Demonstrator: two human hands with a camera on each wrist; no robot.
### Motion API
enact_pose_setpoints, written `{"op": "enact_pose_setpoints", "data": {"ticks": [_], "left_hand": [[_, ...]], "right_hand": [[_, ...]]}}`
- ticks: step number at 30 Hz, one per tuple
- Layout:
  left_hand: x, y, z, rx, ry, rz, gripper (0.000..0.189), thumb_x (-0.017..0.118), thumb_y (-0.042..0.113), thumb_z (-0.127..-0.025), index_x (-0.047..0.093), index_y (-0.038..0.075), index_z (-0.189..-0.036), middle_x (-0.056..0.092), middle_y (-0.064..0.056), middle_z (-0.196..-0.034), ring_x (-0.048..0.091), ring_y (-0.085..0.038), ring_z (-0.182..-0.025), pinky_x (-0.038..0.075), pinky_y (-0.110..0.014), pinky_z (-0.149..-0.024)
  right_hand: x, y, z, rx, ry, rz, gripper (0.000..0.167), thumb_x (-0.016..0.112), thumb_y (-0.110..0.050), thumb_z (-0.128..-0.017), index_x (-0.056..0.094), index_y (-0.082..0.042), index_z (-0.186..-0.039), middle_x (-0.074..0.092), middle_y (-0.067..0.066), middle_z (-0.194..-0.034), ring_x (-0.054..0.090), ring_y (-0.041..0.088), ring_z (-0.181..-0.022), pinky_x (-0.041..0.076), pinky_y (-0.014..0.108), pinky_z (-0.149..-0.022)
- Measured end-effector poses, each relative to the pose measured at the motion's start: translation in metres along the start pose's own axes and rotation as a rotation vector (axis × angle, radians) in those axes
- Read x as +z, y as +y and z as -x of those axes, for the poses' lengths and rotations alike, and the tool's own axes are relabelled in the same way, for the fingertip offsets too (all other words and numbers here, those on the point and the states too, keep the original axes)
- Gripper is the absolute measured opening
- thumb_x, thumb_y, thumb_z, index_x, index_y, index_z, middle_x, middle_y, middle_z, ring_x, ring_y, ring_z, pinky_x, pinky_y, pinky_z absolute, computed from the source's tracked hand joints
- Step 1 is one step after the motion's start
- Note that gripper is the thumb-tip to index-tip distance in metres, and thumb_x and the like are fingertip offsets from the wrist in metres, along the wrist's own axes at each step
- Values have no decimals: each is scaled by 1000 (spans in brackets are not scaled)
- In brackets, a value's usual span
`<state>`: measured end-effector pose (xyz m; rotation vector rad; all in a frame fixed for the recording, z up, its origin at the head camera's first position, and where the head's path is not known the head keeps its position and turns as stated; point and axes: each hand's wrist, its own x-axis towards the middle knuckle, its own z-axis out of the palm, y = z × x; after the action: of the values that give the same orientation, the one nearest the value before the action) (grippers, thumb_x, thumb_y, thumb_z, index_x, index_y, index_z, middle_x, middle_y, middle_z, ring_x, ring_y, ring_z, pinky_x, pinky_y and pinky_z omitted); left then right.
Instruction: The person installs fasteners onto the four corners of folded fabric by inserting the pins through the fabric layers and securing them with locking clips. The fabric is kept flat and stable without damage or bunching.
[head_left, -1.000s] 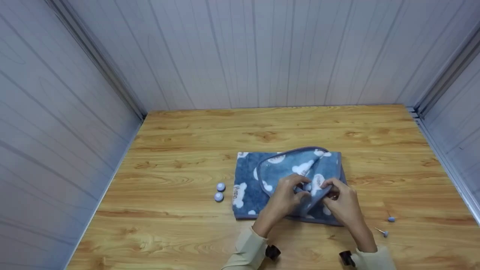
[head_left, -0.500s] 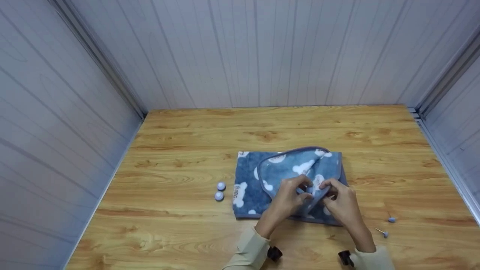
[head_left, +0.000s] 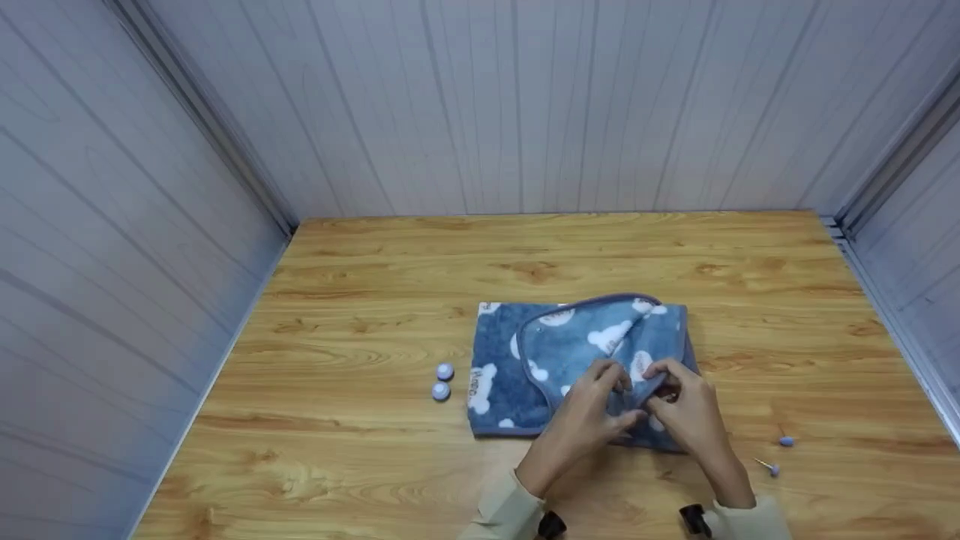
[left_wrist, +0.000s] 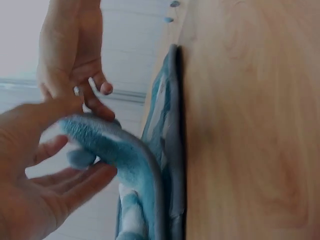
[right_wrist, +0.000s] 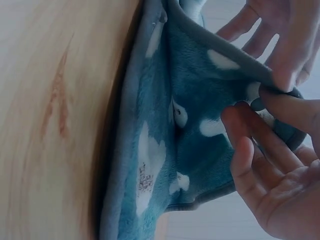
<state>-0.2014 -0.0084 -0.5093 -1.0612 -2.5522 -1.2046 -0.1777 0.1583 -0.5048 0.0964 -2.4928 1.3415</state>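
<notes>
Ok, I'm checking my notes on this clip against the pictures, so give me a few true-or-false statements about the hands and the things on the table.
1. Both hands, the left hand and the right hand, pinch a fold of the blue blanket. True.
2. The blanket is plain red. False: blue with white shapes.
3. Two small round buttons lie left of the blanket. True.
4. The table is glass. False: wood grain.

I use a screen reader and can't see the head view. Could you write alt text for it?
Two hands, left hand and right hand, pinch a lifted flap of a folded blue fleece blanket with white shapes, on a wooden table. Two small round buttons lie left of it.
</notes>
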Motion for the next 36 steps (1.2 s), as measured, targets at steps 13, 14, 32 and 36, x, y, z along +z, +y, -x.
{"op": "enact_pose_setpoints", "data": {"ticks": [13,14,32,36], "left_hand": [[-3,2,4,-23,89,154,13,62,-6,-77,57,3,-85,60,-5,-87,59,-3,-73,50,-15,-61],[-3,1,5,-24,89,162,14,62,-7,-77,57,3,-85,61,-5,-86,59,-3,-73,50,-15,-61],[-24,-9,10,32,242,99,24,55,-11,-83,69,-1,-100,62,-7,-99,59,-6,-79,45,-10,-62],[-29,-12,13,-27,254,109,27,57,-9,-85,65,-5,-111,59,-13,-114,61,-8,-80,48,-13,-61]], "right_hand": [[-16,9,-2,64,-184,58,50,72,3,-78,53,-7,-123,66,15,-100,64,30,-88,51,45,-73],[-19,10,-3,83,-207,81,53,71,2,-79,50,-8,-127,64,19,-106,62,35,-94,50,49,-75],[-18,-1,-37,-14,-266,147,71,72,-4,-81,36,-5,-143,38,24,-143,33,47,-129,31,64,-95],[-11,-8,-47,-37,-276,168,71,71,-2,-81,37,-5,-143,36,25,-143,31,47,-130,28,65,-97]]}}
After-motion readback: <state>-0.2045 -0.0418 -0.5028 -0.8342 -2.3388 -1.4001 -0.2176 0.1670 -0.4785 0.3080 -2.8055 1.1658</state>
